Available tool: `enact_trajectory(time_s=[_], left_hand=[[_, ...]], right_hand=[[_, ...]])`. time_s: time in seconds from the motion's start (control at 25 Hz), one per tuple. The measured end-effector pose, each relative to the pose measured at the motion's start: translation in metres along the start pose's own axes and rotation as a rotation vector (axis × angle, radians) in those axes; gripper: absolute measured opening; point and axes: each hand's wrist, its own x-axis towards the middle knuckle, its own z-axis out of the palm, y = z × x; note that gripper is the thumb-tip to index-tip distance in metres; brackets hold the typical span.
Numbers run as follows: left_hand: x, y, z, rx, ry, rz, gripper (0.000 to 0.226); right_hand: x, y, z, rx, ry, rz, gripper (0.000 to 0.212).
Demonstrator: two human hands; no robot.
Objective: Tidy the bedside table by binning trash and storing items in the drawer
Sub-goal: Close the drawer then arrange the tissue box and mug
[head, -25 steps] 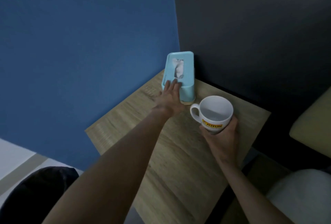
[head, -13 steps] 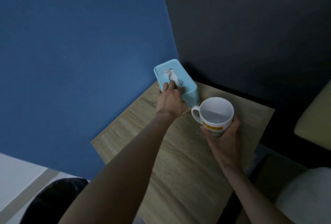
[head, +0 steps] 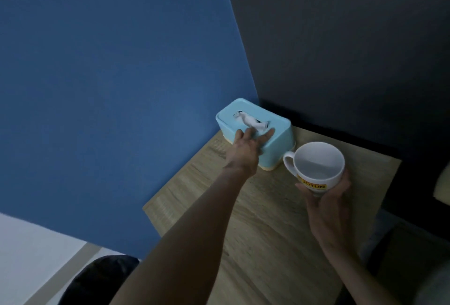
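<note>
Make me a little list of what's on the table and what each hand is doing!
table: light wooden bedside table, set in the corner of a blue wall and a dark wall
box: light blue plastic tissue box at the table's far corner, white tissue poking out of its slot
mug: white ceramic mug with a yellow label, looks empty
left hand: fingers spread on the box's top
right hand: holding the mug from below
</note>
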Motion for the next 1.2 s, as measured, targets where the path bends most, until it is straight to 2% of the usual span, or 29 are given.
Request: enact_trajectory(time_s=[0.12,0.24,0.56,0.84,1.0,1.08,1.2], left_hand=[[0.005,0.012,0.003,0.066,0.010,-0.035,0.077],[0.020,0.013,0.009,0.146,-0.007,0.007,0.076],[0.065,-0.001,0.023,0.141,-0.035,0.004,0.070],[0.095,-0.018,0.029,0.223,-0.052,0.032,0.072],[0.081,-0.009,0.017,0.034,-0.022,-0.003,0.070],[0.063,-0.008,0.009,-0.139,0.086,-0.072,0.079],[0.010,-0.011,0.015,-0.328,0.277,-0.272,0.088]], right_hand=[[0.006,-0.002,0.005,-0.041,0.019,-0.008,0.096],[0.021,-0.003,0.011,-0.015,0.033,0.003,0.096],[0.073,-0.007,0.020,0.016,-0.024,-0.058,0.087],[0.102,-0.009,0.035,-0.013,-0.021,-0.090,0.088],[0.102,-0.010,0.034,-0.013,-0.018,-0.068,0.092],[0.103,-0.010,0.034,-0.037,-0.012,-0.056,0.099],[0.106,-0.006,0.036,-0.090,-0.009,-0.024,0.113]])
